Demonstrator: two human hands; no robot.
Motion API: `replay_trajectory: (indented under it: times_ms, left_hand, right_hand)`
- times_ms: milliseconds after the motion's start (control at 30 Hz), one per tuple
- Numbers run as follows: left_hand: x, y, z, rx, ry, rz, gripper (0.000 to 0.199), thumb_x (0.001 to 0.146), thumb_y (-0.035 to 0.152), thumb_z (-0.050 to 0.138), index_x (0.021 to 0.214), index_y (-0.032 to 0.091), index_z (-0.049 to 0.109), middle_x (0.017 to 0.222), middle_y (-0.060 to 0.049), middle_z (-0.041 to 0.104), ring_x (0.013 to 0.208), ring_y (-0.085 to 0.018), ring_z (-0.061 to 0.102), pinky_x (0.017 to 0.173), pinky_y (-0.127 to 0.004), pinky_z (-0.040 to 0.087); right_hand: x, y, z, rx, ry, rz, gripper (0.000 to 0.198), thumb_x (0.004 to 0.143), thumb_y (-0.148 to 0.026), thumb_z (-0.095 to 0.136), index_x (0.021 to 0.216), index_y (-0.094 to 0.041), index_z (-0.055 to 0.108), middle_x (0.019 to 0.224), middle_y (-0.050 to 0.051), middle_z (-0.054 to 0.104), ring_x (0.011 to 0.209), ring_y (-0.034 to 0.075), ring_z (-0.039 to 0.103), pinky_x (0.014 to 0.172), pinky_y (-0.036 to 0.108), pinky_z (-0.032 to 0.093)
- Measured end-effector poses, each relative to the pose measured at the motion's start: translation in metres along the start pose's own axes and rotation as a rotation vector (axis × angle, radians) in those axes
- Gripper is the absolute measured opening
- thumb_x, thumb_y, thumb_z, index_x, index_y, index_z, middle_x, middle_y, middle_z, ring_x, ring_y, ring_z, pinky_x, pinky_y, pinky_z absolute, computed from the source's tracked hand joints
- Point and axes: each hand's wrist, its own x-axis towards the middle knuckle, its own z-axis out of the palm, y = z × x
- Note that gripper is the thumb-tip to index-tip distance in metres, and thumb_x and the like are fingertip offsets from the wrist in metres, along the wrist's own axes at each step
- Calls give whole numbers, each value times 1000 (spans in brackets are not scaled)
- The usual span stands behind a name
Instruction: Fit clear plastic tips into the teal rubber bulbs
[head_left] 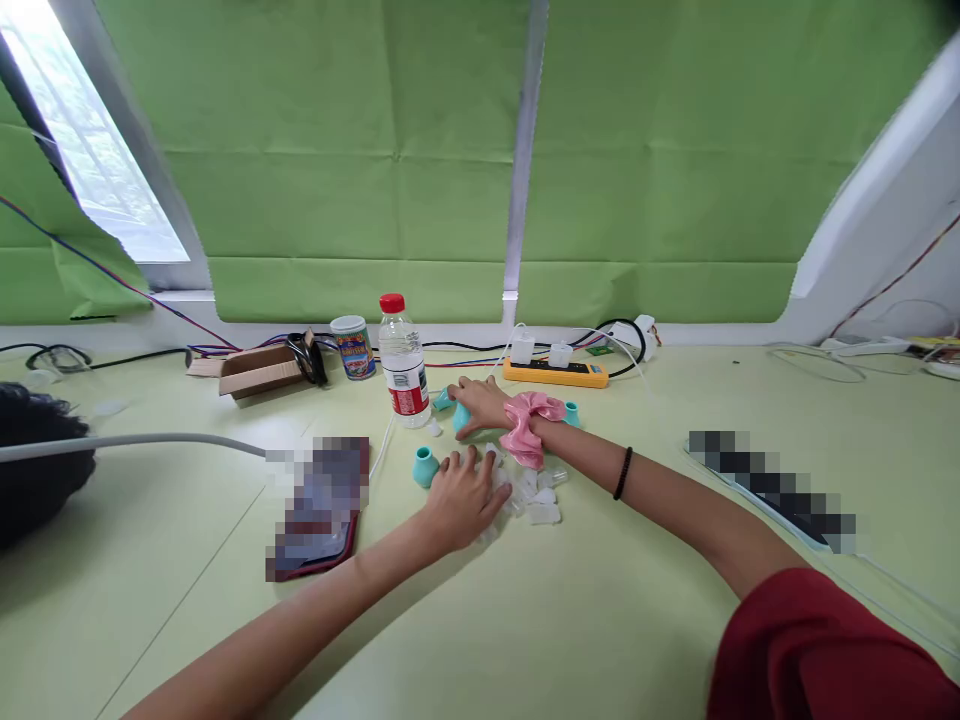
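My right hand [484, 402], with a pink scrunchie [529, 425] at the wrist, reaches across the table. Its thumb and fingers close around a small turquoise vase-shaped piece [460, 418]. Nearer to me, my left hand [465, 497] lies palm down with its fingers apart, over the left side of a pile of clear and whitish plastic pieces [541, 492]; what lies under the palm is hidden. Just left of its fingertips stands another turquoise vase-shaped piece [425, 466]. A third turquoise piece [571, 413] shows partly behind my right wrist.
A red-capped bottle [405, 365], a can [353, 348] and an open cardboard box [262, 372] stand at the back. An orange power strip [555, 372] lies by the wall with cables. Phones lie left [319, 510] and right [772, 490]. Dark hair [37, 465] shows at far left.
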Motion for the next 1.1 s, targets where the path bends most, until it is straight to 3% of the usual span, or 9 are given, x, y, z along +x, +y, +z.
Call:
replay_trajectory:
  times_ms: [167,333,433,533,667,767,900,1100]
  left_hand:
    - [-22,-1,7,-22,34,113,52,84,45,25,127,16,28,129,-16,33,116,-34,31,89,-50,30]
    - [-21,0,15,-34,35,121,55,84,46,23,129,14,27,133,-17,28,122,-37,21,91,-52,27]
    - [-9,5,18,-23,41,112,53,85,45,23,126,13,31,131,-18,32,121,-36,25,91,-53,28]
    - [-3,11,19,-5,65,120,49,86,39,22,124,10,35,131,-18,34,120,-34,27,91,-51,29]
    - [-10,11,19,14,81,143,46,87,33,22,127,11,31,135,-15,28,123,-32,24,94,-50,28]
    - [-20,4,17,21,70,130,49,87,35,22,128,9,29,135,-16,26,123,-34,20,94,-51,28]
    - [-29,-6,14,-5,54,171,56,87,39,24,130,4,22,136,-19,22,125,-32,16,95,-48,28]
    - [-33,-8,13,-70,45,184,54,87,36,25,131,4,18,137,-19,16,126,-30,11,96,-47,28]
  right_hand:
    - [-8,-3,-6,-19,-34,-65,43,71,-50,49,86,-10,56,85,7,55,82,18,52,76,39,30]
    - [-28,-6,-32,63,66,-56,26,81,-32,44,98,-14,51,96,9,53,90,19,48,81,37,32]
    - [-65,-13,-40,221,77,-38,22,82,-27,42,97,-14,51,93,9,55,88,18,50,77,31,38]
    - [-112,-23,-33,294,28,4,27,82,-27,41,105,-15,49,104,10,54,99,19,47,84,32,38]
    - [-154,-37,-15,223,-83,58,49,84,-38,36,127,-16,30,130,13,34,121,25,28,94,44,29]
    - [-157,-43,-10,184,-150,29,57,85,-40,33,133,-17,15,136,10,24,126,27,15,95,48,24]
    - [-146,-46,-10,196,-137,-41,57,86,-38,30,134,-15,9,138,9,20,127,24,12,98,47,21]
    - [-146,-45,-3,160,-50,26,42,87,-33,31,122,-12,38,132,14,32,124,23,23,98,48,20]
